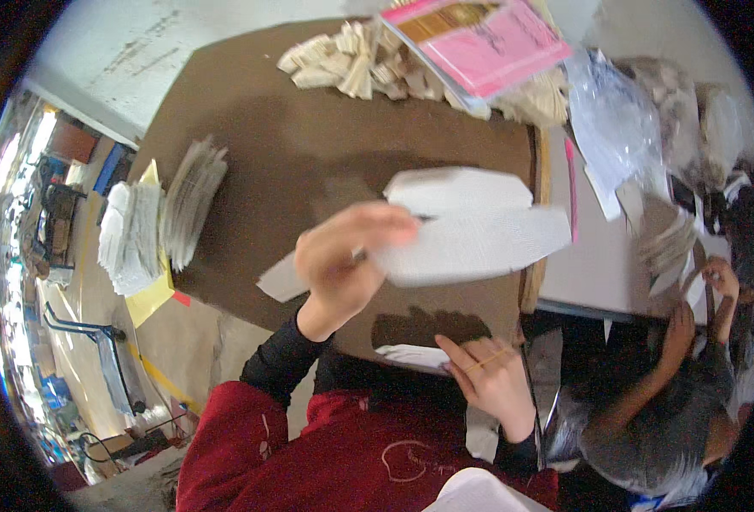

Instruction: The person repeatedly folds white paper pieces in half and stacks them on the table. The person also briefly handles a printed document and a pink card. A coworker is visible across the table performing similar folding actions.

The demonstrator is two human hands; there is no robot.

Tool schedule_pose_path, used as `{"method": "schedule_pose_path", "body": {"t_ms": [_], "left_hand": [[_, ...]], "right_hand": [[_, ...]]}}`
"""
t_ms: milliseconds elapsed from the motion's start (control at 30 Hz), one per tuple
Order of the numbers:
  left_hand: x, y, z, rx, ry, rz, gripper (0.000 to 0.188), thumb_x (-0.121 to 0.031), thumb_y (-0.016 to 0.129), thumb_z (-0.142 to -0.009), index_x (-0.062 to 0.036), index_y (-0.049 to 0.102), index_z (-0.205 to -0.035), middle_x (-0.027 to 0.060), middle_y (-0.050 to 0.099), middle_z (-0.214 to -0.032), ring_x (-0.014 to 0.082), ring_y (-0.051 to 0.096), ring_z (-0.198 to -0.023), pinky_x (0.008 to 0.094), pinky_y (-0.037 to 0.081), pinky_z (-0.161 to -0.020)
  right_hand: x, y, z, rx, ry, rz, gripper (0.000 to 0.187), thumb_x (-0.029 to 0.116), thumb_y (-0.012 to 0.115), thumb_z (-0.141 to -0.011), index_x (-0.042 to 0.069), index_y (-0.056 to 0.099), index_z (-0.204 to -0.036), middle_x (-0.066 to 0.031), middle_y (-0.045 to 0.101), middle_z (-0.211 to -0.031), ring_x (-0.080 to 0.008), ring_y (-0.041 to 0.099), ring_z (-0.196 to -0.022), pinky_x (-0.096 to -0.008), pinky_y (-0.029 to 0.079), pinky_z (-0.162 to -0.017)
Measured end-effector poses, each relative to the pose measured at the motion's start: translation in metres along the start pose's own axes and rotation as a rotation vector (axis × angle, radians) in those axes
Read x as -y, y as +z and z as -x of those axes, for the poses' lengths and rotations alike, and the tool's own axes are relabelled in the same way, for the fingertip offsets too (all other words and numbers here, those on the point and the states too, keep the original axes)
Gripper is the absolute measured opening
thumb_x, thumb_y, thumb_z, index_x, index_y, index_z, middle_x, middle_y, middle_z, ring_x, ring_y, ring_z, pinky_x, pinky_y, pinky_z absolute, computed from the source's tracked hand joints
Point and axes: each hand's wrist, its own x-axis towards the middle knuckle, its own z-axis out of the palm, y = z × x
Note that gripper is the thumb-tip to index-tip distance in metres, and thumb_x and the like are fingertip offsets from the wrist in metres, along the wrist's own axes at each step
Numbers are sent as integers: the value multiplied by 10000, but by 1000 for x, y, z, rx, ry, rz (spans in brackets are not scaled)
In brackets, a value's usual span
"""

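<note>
Over the table, my left hand (339,260) is closed on a long white piece (479,243), flat and cloth-like with angled ends; motion blurs the fingertips. Just beyond it, a second white piece (458,183) overlaps its far edge; whether the two are joined I cannot tell. A narrow white strip (280,280) shows on the table left of that hand. My right hand (488,375) lies at the near edge with fingers stretched out and a thin yellow band across them. Its fingertips are beside a small white stack (413,354), and contact is unclear.
Bundled pale strips (351,60) and a pink-covered booklet (496,47) lie at the brown table's (249,111) far side. Stacks of white pieces (194,205) stand at left. Clear plastic bags (620,111) are at right, where another person's hands (680,333) are near papers.
</note>
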Motion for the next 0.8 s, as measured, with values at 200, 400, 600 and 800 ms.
{"method": "schedule_pose_path", "body": {"t_ms": [200,400,600,800], "left_hand": [[27,24,60,394,-1077,329,255,-229,640,-969,-3,752,-1007,51,739,-881,80,623,-625,219,395,-579],[33,12,76,712,-754,103,230,-116,489,-1031,22,646,-1127,91,689,-1076,196,652,-968,308,494,-856],[29,3,75,784,-479,-162,302,-50,519,-979,0,598,-1265,133,542,-1406,292,513,-1297,345,405,-1073],[11,6,84,650,-254,-200,762,-89,689,-884,-123,323,-1551,113,473,-1510,335,441,-1389,462,294,-1195]], "right_hand": [[-10,-3,4,-274,-20,62,509,103,726,-737,193,704,-1236,21,573,-806,-156,596,-742,-336,419,-704],[-26,-2,-13,-182,235,65,487,212,764,-814,266,671,-1289,-40,621,-1191,-220,620,-842,-375,451,-781],[-34,1,-16,-257,360,202,465,263,801,-780,155,688,-1219,-66,648,-1102,-275,599,-955,-431,428,-898],[-30,18,0,-482,261,55,400,107,864,-686,125,718,-1058,-49,662,-950,-263,620,-910,-399,455,-850]]}}
